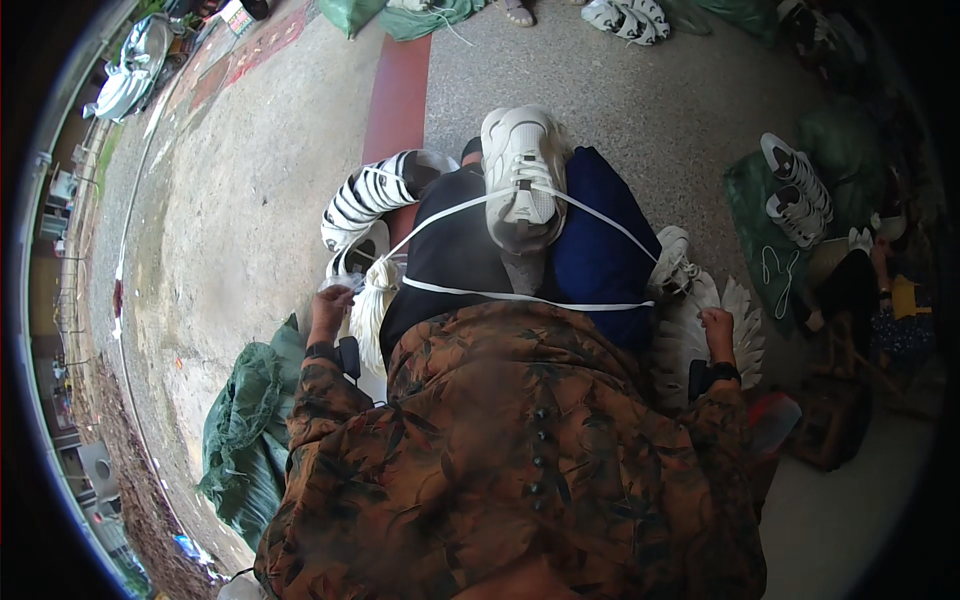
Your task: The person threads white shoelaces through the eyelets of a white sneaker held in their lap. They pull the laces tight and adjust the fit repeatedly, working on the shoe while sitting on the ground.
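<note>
1. White shoe (525, 225): between my thighs; best kept steady.
2. White lace (450, 211): across shoe; best drawn evenly.
3. My left hand (332, 303): beside strand bundle (374, 308); grip, cannot tell.
4. My right hand (717, 325): beside white pile (688, 338); likewise.

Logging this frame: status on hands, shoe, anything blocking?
Left hand beside lace bundle, right hand near white pile; grips unclear. White shoe at the knees. Lace runs out both sides; nothing else crosses its top.

The person's 2 arms (322, 400) spread wide, left hand (332, 303) and right hand (716, 325) well apart, right fingers (709, 315) curled.
</note>
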